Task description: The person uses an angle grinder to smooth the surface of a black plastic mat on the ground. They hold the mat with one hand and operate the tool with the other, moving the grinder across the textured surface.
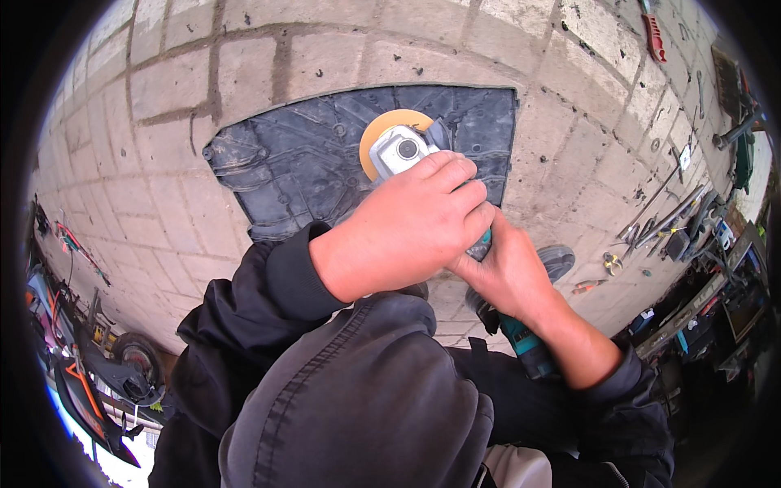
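Note:
My left hand (403, 226) is wrapped over the front of a cordless angle grinder (396, 149), just behind its silver gear head. My right hand (512, 271) grips the teal and black body farther back, and the rear of the tool (528, 348) shows below that wrist. A yellow-orange disc (368, 143) sticks out around the gear head. Under the disc lies a dark, ribbed plastic panel (305, 152), flat on the paving. Whether the disc touches the panel is hidden. My left forearm covers part of the panel's near edge.
Brick paving (171, 85) surrounds the panel. A red-handled tool (654, 38) lies at upper right. Pliers (612, 263), a screwdriver (589, 286) and several other tools are scattered at right. A motorcycle with orange trim (85, 390) stands at lower left. A shoe (556, 261) is beside my right hand.

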{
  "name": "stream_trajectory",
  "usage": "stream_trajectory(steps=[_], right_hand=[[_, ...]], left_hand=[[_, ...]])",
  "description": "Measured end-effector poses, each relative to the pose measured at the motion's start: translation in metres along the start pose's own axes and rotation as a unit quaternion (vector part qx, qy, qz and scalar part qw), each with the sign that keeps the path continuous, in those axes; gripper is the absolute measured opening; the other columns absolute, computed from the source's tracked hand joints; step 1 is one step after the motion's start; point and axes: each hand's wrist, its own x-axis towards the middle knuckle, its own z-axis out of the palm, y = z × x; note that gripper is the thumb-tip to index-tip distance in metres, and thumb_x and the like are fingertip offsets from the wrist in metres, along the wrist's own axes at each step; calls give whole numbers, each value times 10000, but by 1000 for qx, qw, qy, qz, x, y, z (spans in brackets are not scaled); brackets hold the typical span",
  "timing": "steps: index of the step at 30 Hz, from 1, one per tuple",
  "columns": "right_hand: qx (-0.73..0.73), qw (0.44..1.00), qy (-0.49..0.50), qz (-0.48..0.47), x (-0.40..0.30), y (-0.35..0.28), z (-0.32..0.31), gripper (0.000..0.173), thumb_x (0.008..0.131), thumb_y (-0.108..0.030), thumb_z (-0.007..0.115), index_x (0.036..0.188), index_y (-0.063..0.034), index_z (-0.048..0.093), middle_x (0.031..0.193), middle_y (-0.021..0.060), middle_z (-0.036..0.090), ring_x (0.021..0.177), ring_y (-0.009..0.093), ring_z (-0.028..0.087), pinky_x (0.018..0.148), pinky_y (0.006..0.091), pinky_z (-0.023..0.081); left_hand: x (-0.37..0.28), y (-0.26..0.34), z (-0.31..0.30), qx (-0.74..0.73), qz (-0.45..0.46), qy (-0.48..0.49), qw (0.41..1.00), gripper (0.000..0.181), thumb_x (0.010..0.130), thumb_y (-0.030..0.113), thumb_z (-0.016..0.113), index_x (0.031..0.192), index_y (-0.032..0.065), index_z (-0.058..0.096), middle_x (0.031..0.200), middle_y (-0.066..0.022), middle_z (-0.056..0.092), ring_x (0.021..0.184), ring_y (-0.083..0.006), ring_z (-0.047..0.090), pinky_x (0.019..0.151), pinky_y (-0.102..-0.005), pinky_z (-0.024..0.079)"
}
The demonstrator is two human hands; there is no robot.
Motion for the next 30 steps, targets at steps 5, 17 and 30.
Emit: stream_trajectory(steps=[5, 17, 30], right_hand=[[-15, 1000, -10, 23, -3, -2, -4, 772, 837, -520, 817, 1132, 142, 550, 817, 331, 687, 823, 491, 714, 692, 497, 564], [-21, 1000, -2, 22, -9, -1, -5, 772, 828, -539, 814, 1118, 127, 553, 831, 318, 693, 828, 472, 721, 706, 484, 568], [8, 1000, 1, 21, -13, 3, -5, 793, 829, -541, 808, 1177, 126, 555, 907, 314, 709, 892, 451, 730, 749, 469, 565]], left_hand=[[2, 1, 3, -4, 5, 11, 1000, 473, 669, 119, 732, 1127, 20, 666, 1075, -78, 627, 1164, -305, 563, 1080, -435, 451], [2, 8, 0, 9, 10, 9, 1000, 465, 662, 113, 739, 1112, 18, 669, 1071, -81, 630, 1133, -309, 573, 1049, -431, 463], [7, 10, -3, 12, 36, -1, 999, 471, 645, 109, 751, 1102, 21, 676, 1067, -89, 635, 1136, -302, 583, 1053, -425, 466]])
